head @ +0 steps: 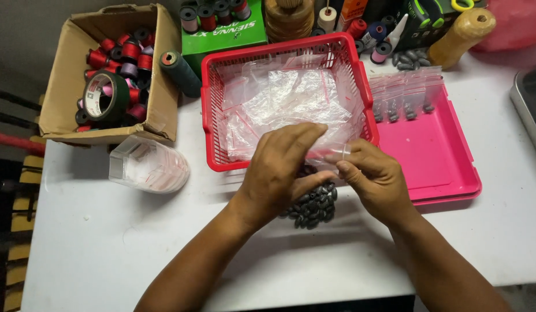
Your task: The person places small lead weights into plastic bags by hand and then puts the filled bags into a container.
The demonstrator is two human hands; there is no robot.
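Two hands are working together over the white surface (106,242), just in front of the red basket (285,98) of clear zip bags. The left hand (282,167) and the right hand (375,176) are both pinching a small clear bag (331,151) between thumb and fingers, the fingers pressed close on its top edge. A pile of dark oval sinkers (315,205) is lying on the surface directly beneath the hands. Filled bags (404,95) are resting along the back edge of the pink tray (435,156). Judging by the grip, holding the mouth open with both thumbs, right above the pile, would keep pieces from scattering.
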